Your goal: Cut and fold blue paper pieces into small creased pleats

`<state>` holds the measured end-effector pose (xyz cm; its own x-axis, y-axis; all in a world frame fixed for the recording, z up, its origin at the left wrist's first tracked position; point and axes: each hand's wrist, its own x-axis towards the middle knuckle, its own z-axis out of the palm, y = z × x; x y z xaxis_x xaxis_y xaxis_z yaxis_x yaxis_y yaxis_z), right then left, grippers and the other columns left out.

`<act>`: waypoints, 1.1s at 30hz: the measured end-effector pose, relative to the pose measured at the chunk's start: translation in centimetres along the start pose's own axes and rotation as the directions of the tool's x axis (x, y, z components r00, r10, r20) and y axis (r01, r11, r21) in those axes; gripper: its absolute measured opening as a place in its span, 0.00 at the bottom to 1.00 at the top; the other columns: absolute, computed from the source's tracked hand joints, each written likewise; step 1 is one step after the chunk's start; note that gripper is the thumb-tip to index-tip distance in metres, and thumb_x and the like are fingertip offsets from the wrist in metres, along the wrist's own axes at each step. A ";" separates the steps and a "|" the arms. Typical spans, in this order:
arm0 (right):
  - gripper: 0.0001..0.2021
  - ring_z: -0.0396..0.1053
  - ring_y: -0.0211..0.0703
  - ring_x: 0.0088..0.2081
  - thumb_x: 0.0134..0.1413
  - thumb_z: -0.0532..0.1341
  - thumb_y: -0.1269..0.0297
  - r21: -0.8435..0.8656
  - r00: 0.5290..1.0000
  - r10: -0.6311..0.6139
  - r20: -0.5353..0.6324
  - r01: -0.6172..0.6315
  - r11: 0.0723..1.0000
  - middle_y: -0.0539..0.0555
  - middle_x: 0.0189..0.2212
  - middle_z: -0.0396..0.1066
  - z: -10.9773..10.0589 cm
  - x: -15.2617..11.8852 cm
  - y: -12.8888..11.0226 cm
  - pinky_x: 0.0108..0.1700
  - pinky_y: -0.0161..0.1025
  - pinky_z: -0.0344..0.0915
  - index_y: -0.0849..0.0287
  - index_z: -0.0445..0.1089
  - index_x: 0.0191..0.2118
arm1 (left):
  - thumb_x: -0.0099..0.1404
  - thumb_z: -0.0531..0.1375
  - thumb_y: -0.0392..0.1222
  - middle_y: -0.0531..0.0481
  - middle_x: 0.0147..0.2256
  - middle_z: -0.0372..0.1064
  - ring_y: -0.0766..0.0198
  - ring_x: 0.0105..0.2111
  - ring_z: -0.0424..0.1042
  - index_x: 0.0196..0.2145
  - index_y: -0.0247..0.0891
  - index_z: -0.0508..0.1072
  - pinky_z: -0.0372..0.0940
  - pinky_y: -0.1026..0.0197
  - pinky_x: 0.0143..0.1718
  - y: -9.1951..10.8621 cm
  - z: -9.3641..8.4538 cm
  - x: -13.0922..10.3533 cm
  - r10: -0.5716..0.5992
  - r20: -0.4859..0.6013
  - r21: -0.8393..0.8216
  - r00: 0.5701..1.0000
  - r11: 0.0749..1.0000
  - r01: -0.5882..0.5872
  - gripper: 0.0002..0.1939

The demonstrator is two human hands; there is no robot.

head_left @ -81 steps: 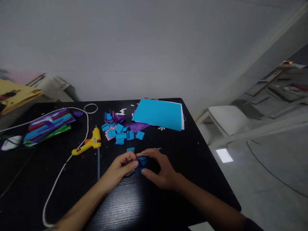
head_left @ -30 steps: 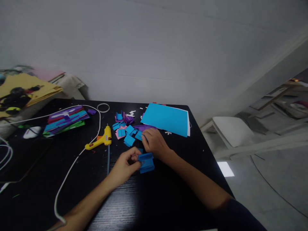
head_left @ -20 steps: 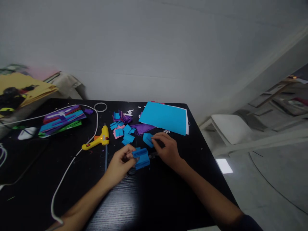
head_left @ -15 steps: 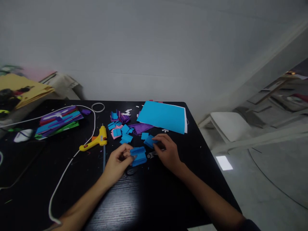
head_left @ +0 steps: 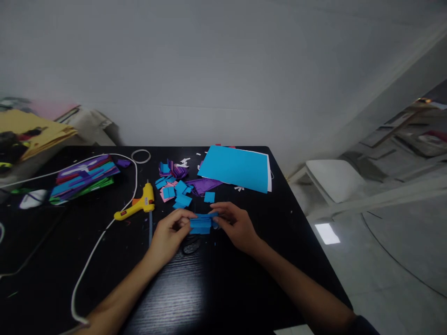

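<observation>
Between my hands, over the black table, are folded blue paper pieces (head_left: 200, 224). My left hand (head_left: 172, 233) pinches their left end. My right hand (head_left: 238, 227) closes on a blue piece at the right end, where the two pieces meet or overlap. Black-handled scissors (head_left: 190, 245) lie partly hidden beneath the paper. Just beyond my hands is a small blue square (head_left: 209, 197), and to its left lie loose blue pieces (head_left: 182, 201) and pink ones.
A yellow glue gun (head_left: 141, 203) with a white cord lies left of my hands. Colored sheets (head_left: 85, 174) are stacked farther left. A large blue sheet (head_left: 234, 168) lies at the back right of the black table (head_left: 244, 288). A white chair (head_left: 333, 179) stands beyond the right edge.
My right hand has moved left with its blue piece, which now meets the piece in my left hand. The piece in my left hand has tilted and the small square is more exposed.
</observation>
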<state>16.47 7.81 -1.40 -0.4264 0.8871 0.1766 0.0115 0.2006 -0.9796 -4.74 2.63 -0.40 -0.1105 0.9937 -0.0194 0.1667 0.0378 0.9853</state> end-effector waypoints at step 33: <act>0.12 0.79 0.46 0.41 0.49 0.73 0.61 0.293 0.954 0.295 -0.059 -0.266 0.918 0.54 0.38 0.81 0.2 0.2 0.0 0.45 0.42 0.75 0.57 0.79 0.40 | 0.57 0.68 0.45 0.57 0.22 0.71 0.66 0.24 0.69 0.33 0.37 0.72 0.61 0.65 0.29 -0.8 0.1 0.4 -0.142 0.127 -0.152 0.982 0.975 0.161 0.11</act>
<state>16.22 7.92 -1.34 -0.3498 0.9297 -0.1149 -0.1411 -0.1736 -0.9747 -4.78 3.00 -1.21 -0.0080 0.9835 -0.1808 -0.0045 0.1808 0.9835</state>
